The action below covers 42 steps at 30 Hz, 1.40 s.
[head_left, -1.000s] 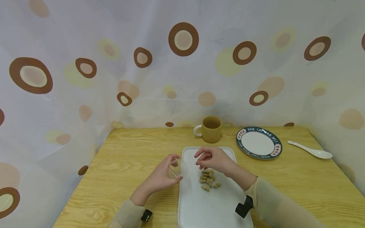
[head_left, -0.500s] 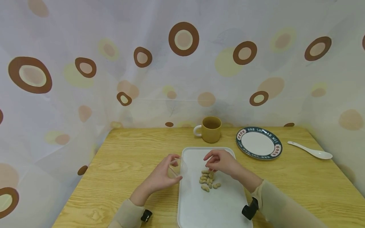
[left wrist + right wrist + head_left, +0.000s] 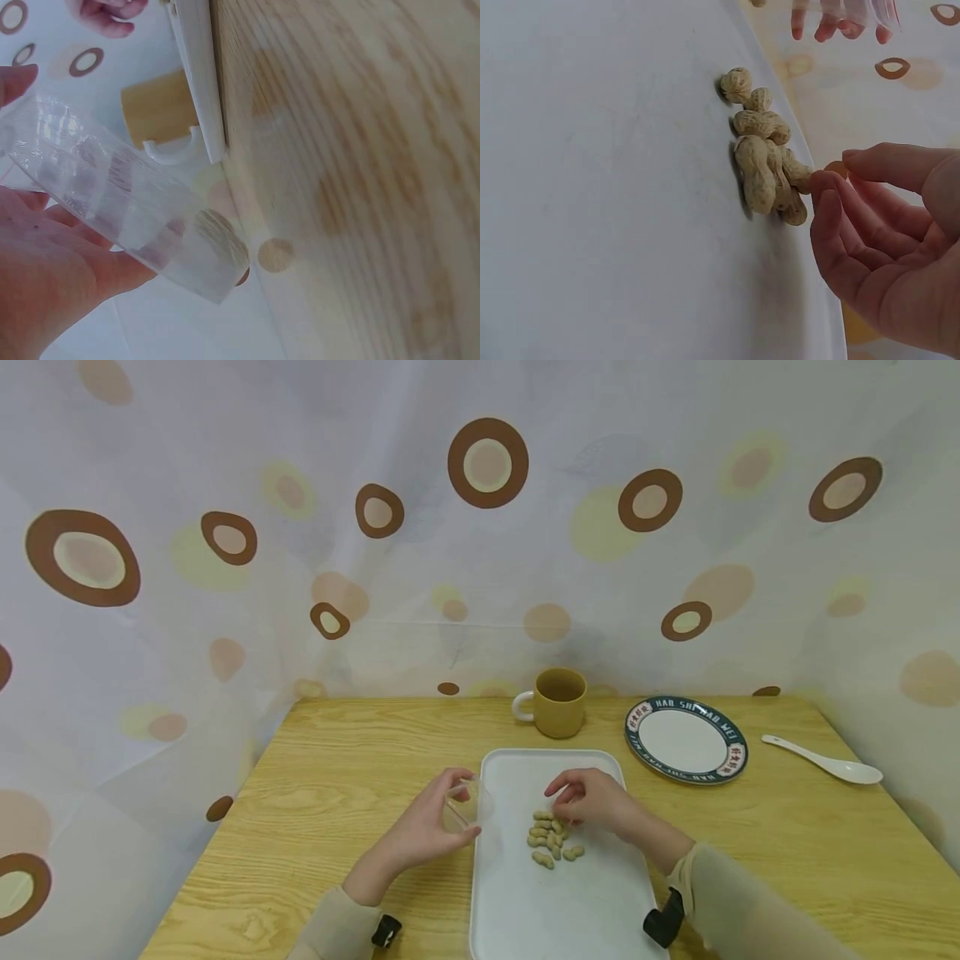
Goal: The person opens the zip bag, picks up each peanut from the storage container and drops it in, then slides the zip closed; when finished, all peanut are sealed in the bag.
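Note:
In the head view my left hand holds a clear plastic container tilted beside the left edge of a white tray. Its thumb and fingers spread round the container's sides. A ridged tan patch shows through the plastic near its lower end in the left wrist view. Several unshelled peanuts lie bunched on the tray. My right hand hovers at the far right side of the bunch, fingers loosely bent. In the right wrist view its fingertips are right beside a peanut, with a gap between thumb and fingers.
Behind the tray stands a mustard-yellow mug with a white handle. A plate with a dark green lettered rim sits to its right, then a white spoon. A patterned curtain borders the wooden table.
My right hand has moved right and closer to me, down to the peanuts' far side. The left hand keeps its hold on the container in about the same place.

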Motion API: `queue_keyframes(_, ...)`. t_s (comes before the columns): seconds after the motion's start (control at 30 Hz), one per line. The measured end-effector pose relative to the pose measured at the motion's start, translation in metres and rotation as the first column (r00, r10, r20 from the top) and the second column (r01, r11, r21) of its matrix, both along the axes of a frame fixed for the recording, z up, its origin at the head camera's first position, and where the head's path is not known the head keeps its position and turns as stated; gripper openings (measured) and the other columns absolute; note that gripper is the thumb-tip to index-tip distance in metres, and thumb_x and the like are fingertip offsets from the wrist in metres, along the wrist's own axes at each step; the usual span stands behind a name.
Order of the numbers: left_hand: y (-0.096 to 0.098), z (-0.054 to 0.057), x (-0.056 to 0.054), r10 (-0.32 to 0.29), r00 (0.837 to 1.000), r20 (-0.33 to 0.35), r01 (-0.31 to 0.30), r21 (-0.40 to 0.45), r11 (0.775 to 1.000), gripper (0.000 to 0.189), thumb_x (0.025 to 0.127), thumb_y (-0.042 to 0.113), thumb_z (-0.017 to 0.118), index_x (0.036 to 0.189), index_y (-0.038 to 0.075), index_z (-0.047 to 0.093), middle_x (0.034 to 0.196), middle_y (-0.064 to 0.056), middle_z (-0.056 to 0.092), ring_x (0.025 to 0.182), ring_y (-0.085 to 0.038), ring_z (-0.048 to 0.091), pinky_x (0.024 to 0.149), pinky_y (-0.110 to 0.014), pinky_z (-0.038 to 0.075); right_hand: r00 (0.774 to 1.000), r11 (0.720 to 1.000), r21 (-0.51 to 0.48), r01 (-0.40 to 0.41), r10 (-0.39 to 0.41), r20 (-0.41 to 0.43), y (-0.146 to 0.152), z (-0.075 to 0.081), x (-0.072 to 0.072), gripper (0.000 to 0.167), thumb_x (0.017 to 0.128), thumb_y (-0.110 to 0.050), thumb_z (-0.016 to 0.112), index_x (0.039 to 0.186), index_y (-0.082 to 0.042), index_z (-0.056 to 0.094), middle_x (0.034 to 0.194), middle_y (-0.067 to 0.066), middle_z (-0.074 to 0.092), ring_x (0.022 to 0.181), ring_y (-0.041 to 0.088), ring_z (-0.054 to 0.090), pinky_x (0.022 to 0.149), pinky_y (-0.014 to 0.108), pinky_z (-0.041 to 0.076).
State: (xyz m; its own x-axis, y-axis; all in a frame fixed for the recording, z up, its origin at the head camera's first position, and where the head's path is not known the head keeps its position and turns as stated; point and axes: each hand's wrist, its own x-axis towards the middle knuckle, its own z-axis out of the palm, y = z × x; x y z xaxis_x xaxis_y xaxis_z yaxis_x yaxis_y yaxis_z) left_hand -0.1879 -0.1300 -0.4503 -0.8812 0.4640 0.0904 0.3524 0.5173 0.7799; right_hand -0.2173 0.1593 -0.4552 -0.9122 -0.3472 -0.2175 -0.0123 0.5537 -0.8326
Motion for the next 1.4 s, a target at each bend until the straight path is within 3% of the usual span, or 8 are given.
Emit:
queue_keyframes(0.5,0.000,-0.001,-0.001,-0.004,1.000,-0.012,0.004,-0.007,1.000,0.068,0.082,0.019,0.077,0.139,0.006,0.042,0.128,-0.019,0.057,0.123,-0.032,0.056,0.100,-0.053,0.046,1.000,0.991,0.135,0.012,-0.009,-0.021,0.001,-0.016,0.001,0.014,0.085,-0.008,0.074,0.098,-0.009,0.073,0.073,0.001,0.061,0.068,0.014,0.054,0.063,0.027,0.046)
queue_keyframes(1.1,0.000,-0.004,-0.001,-0.004,1.000,-0.001,0.004,0.009,1.000,0.067,0.082,0.018,0.077,0.138,0.006,0.043,0.129,-0.020,0.056,0.122,-0.031,0.057,0.101,-0.053,0.045,1.000,0.984,0.176,0.020,-0.018,-0.011,0.004,-0.016,0.002,0.012,0.086,-0.012,0.075,0.095,-0.009,0.068,0.070,0.003,0.059,0.061,0.015,0.055,0.060,0.027,0.046)
queue_keyframes(1.4,0.000,-0.003,-0.001,-0.007,1.000,-0.010,0.007,0.004,1.000,0.067,0.082,0.019,0.077,0.137,0.006,0.043,0.129,-0.021,0.056,0.120,-0.030,0.057,0.100,-0.053,0.045,0.999,0.992,0.124,0.007,-0.002,-0.041,0.007,-0.009,-0.003,0.012,0.088,-0.017,0.073,0.095,-0.011,0.066,0.068,0.001,0.059,0.060,0.015,0.055,0.058,0.026,0.046)
